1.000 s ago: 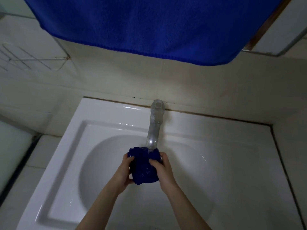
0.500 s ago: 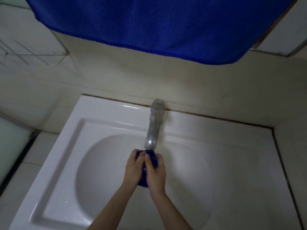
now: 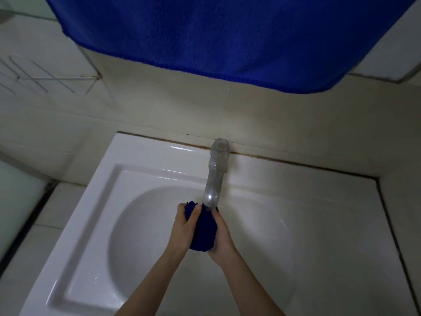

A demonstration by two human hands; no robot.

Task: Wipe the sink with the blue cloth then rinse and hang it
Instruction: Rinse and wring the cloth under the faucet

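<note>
Two sets of fingers [image 3: 195, 211], all clamped round the blue cloth [image 3: 202, 232]; left hand [image 3: 183, 228] and right hand [image 3: 223, 239] on opposite flanks. Cloth: bunched roll just below the tap [image 3: 215, 176] spout, long axis running from spout toward the person; sink [image 3: 141, 160] bowl beneath the tap. Progress, judged: wiping seemingly done, rinsing underway, hanging outstanding.
</note>
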